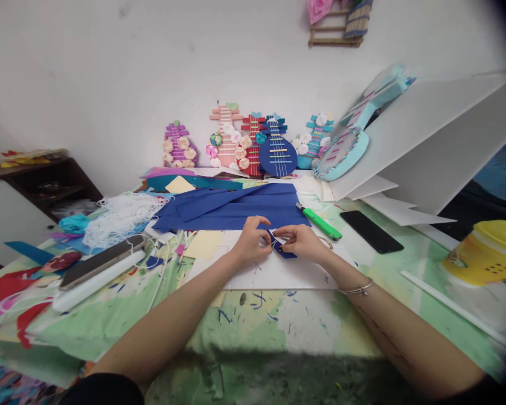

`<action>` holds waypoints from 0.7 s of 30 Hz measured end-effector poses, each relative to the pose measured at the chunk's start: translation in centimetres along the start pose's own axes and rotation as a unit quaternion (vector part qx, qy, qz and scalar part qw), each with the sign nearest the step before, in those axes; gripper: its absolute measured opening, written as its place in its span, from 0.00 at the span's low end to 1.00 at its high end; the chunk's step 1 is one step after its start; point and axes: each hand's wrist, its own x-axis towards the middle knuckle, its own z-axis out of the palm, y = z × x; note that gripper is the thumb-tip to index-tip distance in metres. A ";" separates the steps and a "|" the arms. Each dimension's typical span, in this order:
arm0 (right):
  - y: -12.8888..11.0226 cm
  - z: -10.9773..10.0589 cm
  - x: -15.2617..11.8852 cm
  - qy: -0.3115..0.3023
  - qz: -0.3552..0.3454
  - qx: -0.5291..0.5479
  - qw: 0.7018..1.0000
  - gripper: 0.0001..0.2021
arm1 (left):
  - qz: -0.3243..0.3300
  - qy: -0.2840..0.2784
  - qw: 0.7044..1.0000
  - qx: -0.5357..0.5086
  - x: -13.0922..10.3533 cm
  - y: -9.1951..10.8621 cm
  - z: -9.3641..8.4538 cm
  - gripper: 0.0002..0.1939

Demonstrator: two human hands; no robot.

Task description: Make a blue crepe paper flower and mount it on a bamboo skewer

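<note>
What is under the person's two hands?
A white board shows beneath the left hand and right hand, with a small dark blue piece at their fingertips. Whatever lies directly beneath them is hidden.

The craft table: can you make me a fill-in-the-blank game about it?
1. The small piece in the right hand is dark ____.
2. The bracelet is on the ____ wrist.
3. The big tangle of string on the left is ____.
4. The cutter near the black phone has a ____ handle.

Missing words: blue; right; white; green.
</note>
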 end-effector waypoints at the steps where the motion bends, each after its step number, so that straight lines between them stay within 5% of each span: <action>1: -0.2 0.0 -0.1 0.006 -0.004 -0.024 1.000 0.22 | -0.002 0.002 1.000 0.006 0.1 0.1 -0.1 0.06; 9: -2.2 0.0 -0.8 0.011 -0.055 -0.205 0.977 0.19 | -0.028 -0.056 0.996 -0.070 0.1 0.5 -0.1 0.06; 12: -1.7 0.2 -0.6 0.025 -0.060 -0.143 0.988 0.14 | -0.048 -0.065 0.993 -0.089 0.0 0.4 0.1 0.06; 17: -0.5 0.8 -0.2 0.084 0.045 0.085 0.992 0.10 | -0.130 -0.062 0.974 -0.175 -0.2 0.2 0.3 0.03; 21: -0.5 1.2 -0.2 0.111 0.061 0.129 0.984 0.11 | -0.185 -0.073 0.956 -0.217 -0.1 0.3 0.3 0.01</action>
